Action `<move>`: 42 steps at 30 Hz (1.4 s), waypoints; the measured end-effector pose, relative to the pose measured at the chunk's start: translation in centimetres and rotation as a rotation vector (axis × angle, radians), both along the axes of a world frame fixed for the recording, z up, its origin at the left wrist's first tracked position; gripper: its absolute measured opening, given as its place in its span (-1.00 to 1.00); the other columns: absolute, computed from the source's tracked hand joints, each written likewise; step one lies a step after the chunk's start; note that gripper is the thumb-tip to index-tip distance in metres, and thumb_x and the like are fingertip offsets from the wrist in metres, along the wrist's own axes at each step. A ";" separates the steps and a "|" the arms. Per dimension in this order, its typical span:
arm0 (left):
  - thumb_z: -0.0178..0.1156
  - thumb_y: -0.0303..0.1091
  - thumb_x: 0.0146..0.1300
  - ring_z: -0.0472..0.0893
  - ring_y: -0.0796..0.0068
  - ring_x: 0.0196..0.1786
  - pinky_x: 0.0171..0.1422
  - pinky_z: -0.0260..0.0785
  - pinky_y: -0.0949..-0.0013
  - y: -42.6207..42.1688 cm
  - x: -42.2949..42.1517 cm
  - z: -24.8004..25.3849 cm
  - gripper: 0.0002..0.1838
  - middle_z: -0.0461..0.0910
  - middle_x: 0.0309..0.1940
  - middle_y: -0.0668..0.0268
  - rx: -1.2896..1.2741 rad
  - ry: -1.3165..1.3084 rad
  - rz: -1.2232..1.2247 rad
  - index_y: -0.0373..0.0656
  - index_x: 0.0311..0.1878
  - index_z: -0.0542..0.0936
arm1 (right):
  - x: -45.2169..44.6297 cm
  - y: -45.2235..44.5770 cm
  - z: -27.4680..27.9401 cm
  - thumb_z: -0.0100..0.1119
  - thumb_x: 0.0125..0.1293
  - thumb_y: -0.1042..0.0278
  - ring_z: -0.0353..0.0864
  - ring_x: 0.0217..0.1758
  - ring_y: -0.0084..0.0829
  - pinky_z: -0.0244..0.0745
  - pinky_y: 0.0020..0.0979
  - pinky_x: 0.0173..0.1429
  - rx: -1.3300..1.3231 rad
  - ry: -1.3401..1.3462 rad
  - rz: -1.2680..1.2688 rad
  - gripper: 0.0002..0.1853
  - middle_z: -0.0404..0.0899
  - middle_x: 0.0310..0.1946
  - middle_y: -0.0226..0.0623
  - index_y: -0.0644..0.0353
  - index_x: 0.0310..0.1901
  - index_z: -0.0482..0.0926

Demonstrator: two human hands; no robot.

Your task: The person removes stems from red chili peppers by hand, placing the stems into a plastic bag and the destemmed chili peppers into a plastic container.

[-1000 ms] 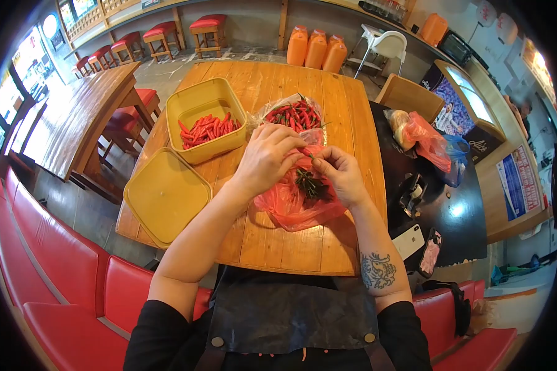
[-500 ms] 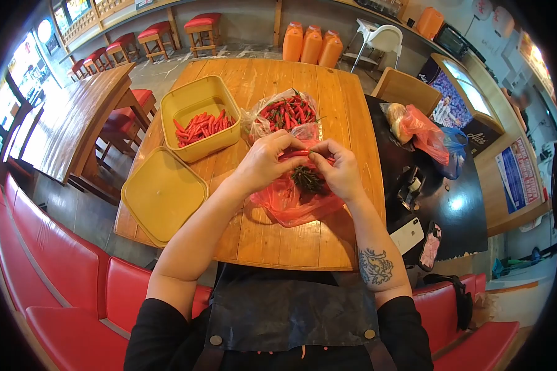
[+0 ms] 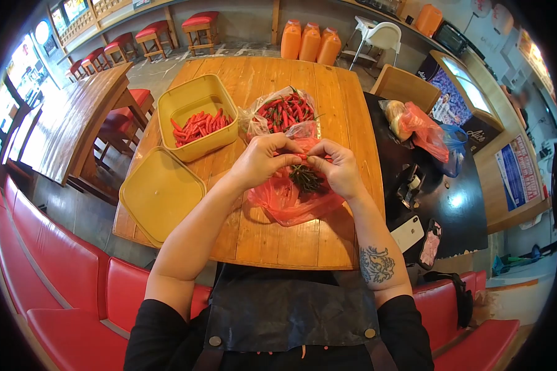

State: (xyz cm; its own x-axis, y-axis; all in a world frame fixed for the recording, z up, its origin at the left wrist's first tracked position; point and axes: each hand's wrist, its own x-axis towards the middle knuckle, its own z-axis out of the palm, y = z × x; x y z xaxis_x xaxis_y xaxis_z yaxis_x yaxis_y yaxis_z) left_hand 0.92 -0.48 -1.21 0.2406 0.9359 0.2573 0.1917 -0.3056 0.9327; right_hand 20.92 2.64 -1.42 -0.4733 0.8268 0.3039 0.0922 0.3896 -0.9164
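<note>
Wooden and well lit, the counter [image 3: 272, 250] is standing before me, and just above its middle a red chilli [image 3: 301, 156] is hanging between two hands. The person's left grip [image 3: 261, 163] and right grip [image 3: 340, 170] are both pinching it, thumbs and fingers closed; their fingers are partly hiding it. Just below, dark green stems [image 3: 306, 179] are lying on a red bag [image 3: 281, 209]. Beyond, a clear bag [image 3: 259, 128] is holding more chillies. On the person's left, a yellow tub [image 3: 197, 149] is containing red chillies, its lid [image 3: 162, 196] lying beside it. Farther right, a phone [image 3: 408, 234] is resting on a black counter [image 3: 458, 230]. Orange jugs [image 3: 309, 44] are standing behind.
</note>
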 end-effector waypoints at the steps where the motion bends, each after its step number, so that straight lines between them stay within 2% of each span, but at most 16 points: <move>1: 0.26 -0.54 0.20 0.59 0.64 -0.32 -0.26 0.50 0.51 0.0 -0.1 0.0 -0.86 0.62 -0.30 0.33 0.020 -0.002 -0.015 -0.31 -0.16 0.62 | 0.0 0.0 0.1 0.26 0.18 0.56 0.50 -0.32 -0.60 0.41 -0.54 -0.18 -0.023 0.020 0.018 -0.95 0.58 -0.42 -0.37 0.29 -0.33 0.58; 6: 0.25 -0.52 0.22 0.59 0.64 -0.34 -0.31 0.48 0.53 -0.2 -0.2 0.5 -0.88 0.62 -0.34 0.33 -0.019 0.027 -0.020 -0.30 -0.18 0.62 | 0.1 -0.3 0.4 0.25 0.20 0.54 0.48 -0.32 -0.65 0.41 -0.56 -0.19 -0.153 0.060 0.055 -0.96 0.58 -0.42 -0.42 0.28 -0.34 0.58; 15: 0.26 -0.50 0.22 0.59 0.63 -0.41 -0.30 0.48 0.53 0.1 -0.6 0.4 -0.90 0.63 -0.38 0.34 -0.206 -0.203 -0.129 -0.29 -0.21 0.63 | 0.1 -0.2 0.1 0.23 0.22 0.54 0.46 -0.35 -0.69 0.39 -0.60 -0.23 -0.201 0.116 0.112 -0.98 0.58 -0.43 -0.48 0.25 -0.32 0.59; 18: 0.26 -0.48 0.22 0.58 0.65 -0.36 -0.24 0.47 0.53 0.0 -0.7 0.5 -0.88 0.64 -0.37 0.35 -0.163 -0.189 -0.125 -0.29 -0.20 0.63 | -0.1 -0.3 0.2 0.22 0.22 0.54 0.46 -0.35 -0.70 0.38 -0.61 -0.22 -0.241 0.187 0.123 -0.99 0.58 -0.42 -0.49 0.25 -0.32 0.60; 20: 0.27 -0.46 0.23 0.56 0.68 -0.28 -0.16 0.44 0.54 0.1 -0.7 0.5 -0.87 0.64 -0.35 0.37 -0.300 -0.236 -0.138 -0.29 -0.19 0.63 | 0.1 -0.2 0.3 0.22 0.23 0.54 0.46 -0.33 -0.70 0.38 -0.62 -0.21 -0.307 0.207 0.157 -0.98 0.58 -0.41 -0.49 0.26 -0.31 0.60; 26: 0.24 -0.47 0.25 0.56 0.66 -0.26 -0.11 0.43 0.53 0.0 -0.2 0.5 -0.87 0.63 -0.31 0.39 -0.158 -0.235 -0.128 -0.28 -0.16 0.62 | 0.3 -0.1 0.3 0.22 0.25 0.52 0.47 -0.33 -0.69 0.39 -0.63 -0.20 -0.271 0.252 0.164 -0.96 0.58 -0.39 -0.47 0.26 -0.28 0.59; 30: 0.22 -0.48 0.26 0.56 0.66 -0.21 -0.08 0.42 0.53 -0.4 -1.0 1.7 -0.86 0.62 -0.28 0.40 -0.224 -0.256 -0.170 -0.27 -0.13 0.60 | 0.2 -0.2 0.5 0.22 0.25 0.52 0.47 -0.33 -0.69 0.39 -0.63 -0.19 -0.274 0.243 0.163 -0.96 0.57 -0.39 -0.48 0.26 -0.28 0.59; 33: 0.20 -0.48 0.28 0.55 0.66 -0.16 -0.04 0.41 0.54 -0.3 -2.2 2.4 -0.87 0.60 -0.25 0.40 -0.082 -0.238 -0.112 -0.26 -0.13 0.59 | 0.5 0.2 0.3 0.21 0.25 0.53 0.47 -0.33 -0.67 0.39 -0.62 -0.19 -0.268 0.299 0.128 -0.96 0.56 -0.40 -0.48 0.26 -0.28 0.58; 35: 0.22 -0.51 0.23 0.57 0.49 -0.14 0.00 0.41 0.44 -0.1 -3.8 3.1 -0.85 0.60 -0.25 0.36 0.114 0.004 0.243 -0.21 -0.12 0.61 | 0.9 0.5 0.4 0.19 0.27 0.53 0.47 -0.31 -0.69 0.39 -0.64 -0.18 -0.248 0.286 0.087 -0.96 0.53 -0.43 -0.50 0.28 -0.27 0.56; 36: 0.22 -0.51 0.23 0.57 0.49 -0.14 0.00 0.41 0.44 -0.1 -4.6 3.5 -0.85 0.60 -0.25 0.36 0.115 0.004 0.242 -0.21 -0.12 0.61 | 0.7 0.5 0.2 0.19 0.27 0.53 0.47 -0.31 -0.69 0.39 -0.64 -0.18 -0.246 0.286 0.087 -0.96 0.53 -0.43 -0.50 0.28 -0.27 0.56; 38: 0.20 -0.38 0.20 0.51 0.29 -0.07 0.12 0.30 0.25 -0.2 -6.4 4.1 -0.83 0.58 -0.20 0.27 0.491 0.562 0.772 -0.10 -0.14 0.63 | 0.3 0.6 -0.3 0.19 0.24 0.51 0.52 -0.34 -0.55 0.42 -0.53 -0.20 -0.038 0.122 -0.009 -0.95 0.56 -0.43 -0.42 0.27 -0.27 0.57; 39: 0.20 -0.38 0.20 0.51 0.29 -0.07 0.12 0.30 0.25 0.1 -7.0 3.8 -0.83 0.58 -0.20 0.27 0.490 0.564 0.774 -0.10 -0.14 0.63 | 0.3 0.5 -0.3 0.19 0.24 0.51 0.52 -0.34 -0.55 0.42 -0.53 -0.20 -0.039 0.123 -0.006 -0.95 0.56 -0.43 -0.42 0.27 -0.27 0.57; 41: 0.14 -0.22 0.23 0.44 0.15 -0.01 0.23 0.18 0.14 0.9 -8.0 2.3 -0.78 0.55 -0.15 0.22 0.510 0.687 1.006 -0.09 -0.17 0.64 | 0.1 0.3 0.1 0.20 0.19 0.48 0.55 -0.28 -0.32 0.42 -0.35 -0.12 0.400 -0.292 -0.097 -0.93 0.55 -0.40 -0.31 0.22 -0.29 0.59; 42: 0.09 -0.12 0.27 0.43 0.14 0.05 0.26 0.15 0.07 0.8 -7.6 2.3 -0.71 0.56 -0.11 0.22 0.415 0.758 1.014 -0.09 -0.16 0.65 | 0.0 0.2 0.1 0.20 0.19 0.48 0.55 -0.28 -0.32 0.42 -0.35 -0.12 0.401 -0.290 -0.094 -0.93 0.55 -0.40 -0.31 0.22 -0.29 0.59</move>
State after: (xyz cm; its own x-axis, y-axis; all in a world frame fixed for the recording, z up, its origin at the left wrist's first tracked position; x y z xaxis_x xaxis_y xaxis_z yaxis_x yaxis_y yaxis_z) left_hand -6.67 0.34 1.05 -0.3024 0.6700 0.6780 0.9285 0.0464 0.3683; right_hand 20.92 2.84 -1.28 -0.5146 0.7150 0.4733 0.3726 0.6836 -0.6276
